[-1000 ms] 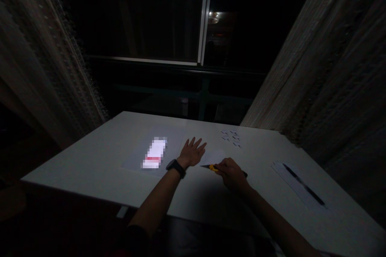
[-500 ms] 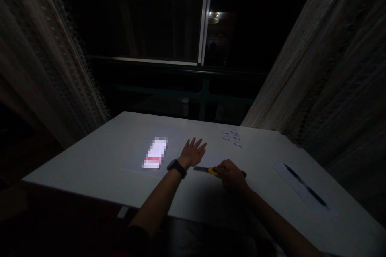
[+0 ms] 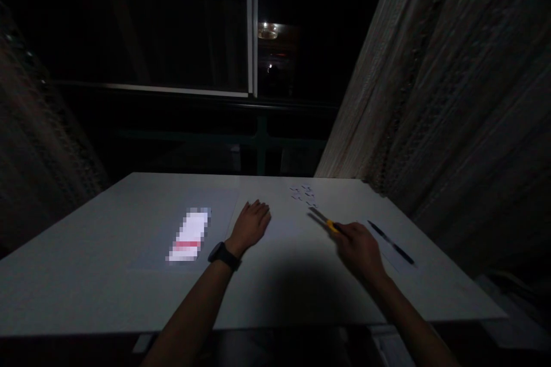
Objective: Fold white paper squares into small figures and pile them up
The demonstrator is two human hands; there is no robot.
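The room is dark. My left hand, a black watch on its wrist, rests palm down on a pale sheet of paper on the white table, its fingers curled a little at the tips. My right hand is closed round a yellow utility knife. The blade sticks out and points up and left, toward several small paper pieces lying further back on the table.
A lit phone screen lies on a grey sheet left of my left hand. A dark pen lies on a paper strip at the right. Curtains hang at both sides, and a dark window stands behind the table.
The view has shifted right. My right hand has lifted the knife from the paper's near edge and swung it to the right, blade pointing toward the small pieces. My left hand's fingers have curled.
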